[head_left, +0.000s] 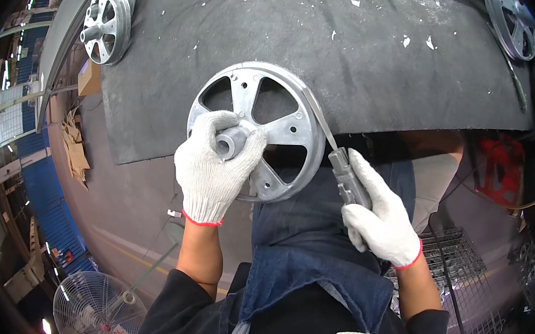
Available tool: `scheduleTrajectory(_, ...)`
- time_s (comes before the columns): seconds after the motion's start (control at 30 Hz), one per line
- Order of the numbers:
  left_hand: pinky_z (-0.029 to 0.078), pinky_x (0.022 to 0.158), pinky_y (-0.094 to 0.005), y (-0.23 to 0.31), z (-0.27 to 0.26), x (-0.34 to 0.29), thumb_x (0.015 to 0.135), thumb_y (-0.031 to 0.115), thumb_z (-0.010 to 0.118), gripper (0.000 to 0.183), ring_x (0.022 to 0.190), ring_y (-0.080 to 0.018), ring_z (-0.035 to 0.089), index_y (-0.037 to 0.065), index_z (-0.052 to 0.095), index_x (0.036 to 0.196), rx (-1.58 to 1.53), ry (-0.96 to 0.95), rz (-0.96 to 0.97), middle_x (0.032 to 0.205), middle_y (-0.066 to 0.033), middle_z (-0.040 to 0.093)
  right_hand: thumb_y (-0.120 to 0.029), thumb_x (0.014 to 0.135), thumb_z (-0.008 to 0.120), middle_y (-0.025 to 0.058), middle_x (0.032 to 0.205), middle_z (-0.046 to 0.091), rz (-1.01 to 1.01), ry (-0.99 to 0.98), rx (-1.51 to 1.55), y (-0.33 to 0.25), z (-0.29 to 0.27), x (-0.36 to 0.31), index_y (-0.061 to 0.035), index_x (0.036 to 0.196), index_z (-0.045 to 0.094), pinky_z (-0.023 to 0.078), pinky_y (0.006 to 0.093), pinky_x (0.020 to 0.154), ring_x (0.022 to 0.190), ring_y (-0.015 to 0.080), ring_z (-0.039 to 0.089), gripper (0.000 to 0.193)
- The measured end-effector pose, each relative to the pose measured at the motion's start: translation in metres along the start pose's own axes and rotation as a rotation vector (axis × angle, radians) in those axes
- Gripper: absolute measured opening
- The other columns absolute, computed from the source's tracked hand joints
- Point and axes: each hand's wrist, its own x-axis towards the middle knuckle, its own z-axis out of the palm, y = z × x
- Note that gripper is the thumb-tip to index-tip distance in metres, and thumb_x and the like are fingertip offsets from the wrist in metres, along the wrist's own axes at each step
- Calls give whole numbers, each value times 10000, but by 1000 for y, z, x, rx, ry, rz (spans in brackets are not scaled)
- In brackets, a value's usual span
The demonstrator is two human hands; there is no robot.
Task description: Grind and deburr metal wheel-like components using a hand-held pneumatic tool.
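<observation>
A silver cast-metal wheel [279, 131] with wide spokes and a raised hub lies at the near edge of the dark table, partly overhanging it. My left hand [211, 165], in a white knitted glove with a red cuff, is closed around the hub. In my gloved right hand [383, 222] is a hand file [348, 178], or a similar tool, with a thick grey handle and a long flat metal blade. The blade runs along the right side of the wheel's rim and appears to touch it. My right palm hides part of the handle.
Several similar wheels [109, 29] stand in a row at the table's far left. Another wheel [511, 26] is at the far right, near a thin rod [514, 81]. Pale flakes dot the tabletop [230, 22]. A fan [99, 310] and a wire basket [458, 256] stand below.
</observation>
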Motion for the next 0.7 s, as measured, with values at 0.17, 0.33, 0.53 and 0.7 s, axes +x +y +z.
scheduleTrajectory(0.17,639,832,-331,4,2,2,890,232,996,432,886,-173,799,1,777,1182,6,7,6,985,-118,831,-146,1014,788,187,1033,767,-957,385,-814,37,-3,23,-88,1751,488,619,398,668,636,261,700,797)
scheduleTrajectory(0.33,643,825,-335,1,2,0,887,236,995,430,880,-174,806,10,778,1181,-4,24,6,977,-122,833,-126,1001,810,225,1264,804,-394,427,-1087,21,11,4,-126,1720,540,659,419,926,983,382,823,768)
scheduleTrajectory(0.53,646,828,-343,0,2,0,882,252,994,431,896,-189,821,25,780,1179,18,-5,-24,982,-124,838,-69,1008,785,206,1147,802,-512,445,-1045,17,13,-4,-115,1728,532,658,400,857,903,323,819,765)
scheduleTrajectory(0.7,649,833,-355,2,2,1,877,271,998,438,894,-205,826,30,779,1170,20,5,-2,983,-123,834,-38,1016,745,175,984,732,-896,385,-711,31,-2,21,-77,1738,508,608,387,647,653,238,707,761)
